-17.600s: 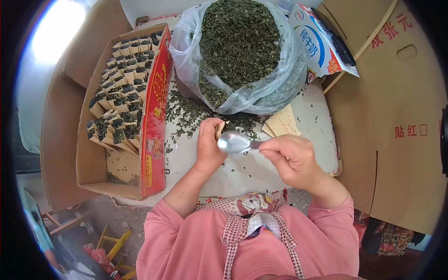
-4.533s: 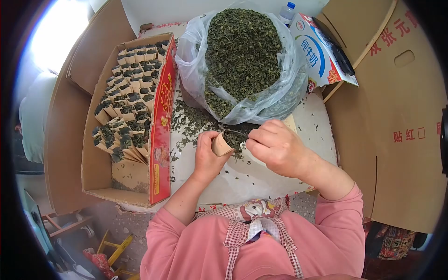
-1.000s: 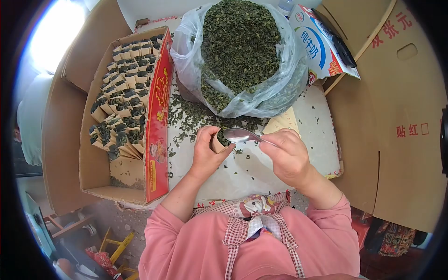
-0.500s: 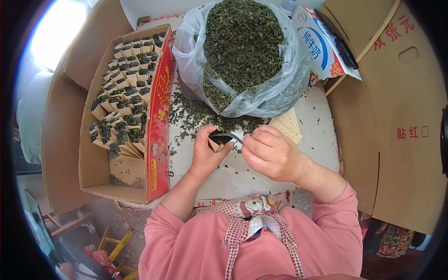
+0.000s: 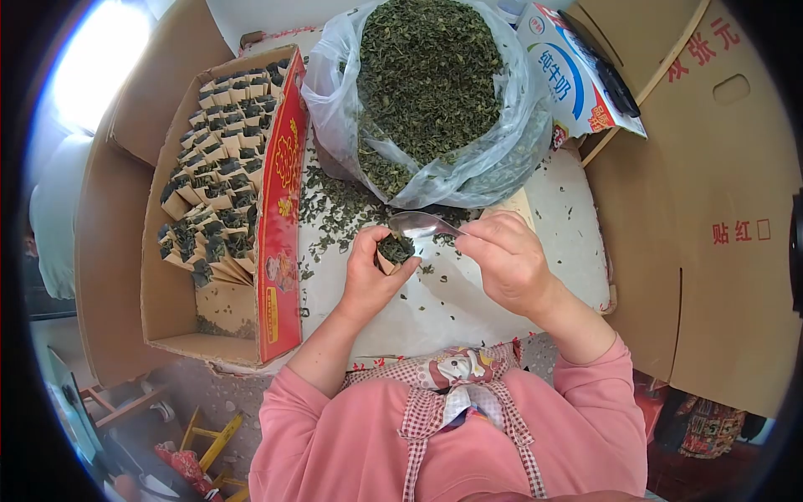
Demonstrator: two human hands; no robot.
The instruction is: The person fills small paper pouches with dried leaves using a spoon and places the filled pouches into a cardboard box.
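Observation:
My left hand (image 5: 374, 272) grips a small brown paper packet (image 5: 386, 265), and dark green dried leaves (image 5: 396, 248) show at its open top. A metal spoon (image 5: 418, 222) is held by its handle in my right hand (image 5: 510, 261); its bowl hangs just above the packet, apart from it. Beyond my hands stands a clear plastic bag (image 5: 477, 188) full of the same dried leaves (image 5: 431, 79). To the left, a red-sided cardboard box (image 5: 281, 251) holds rows of leaf-filled paper packets (image 5: 219, 180), upright and close together.
Loose leaves lie scattered over the white tabletop (image 5: 351, 335). Flat brown paper (image 5: 520, 207) lies partly hidden behind my right hand. A milk carton box (image 5: 560, 71) with a black object (image 5: 615, 84) on it stands at the back right. Large cardboard (image 5: 711, 184) walls the right side.
The spoon bowl has come up out of the packet and tilted away, and my right hand has shifted slightly right. Leaves now show in the packet's mouth. My left hand stays in place.

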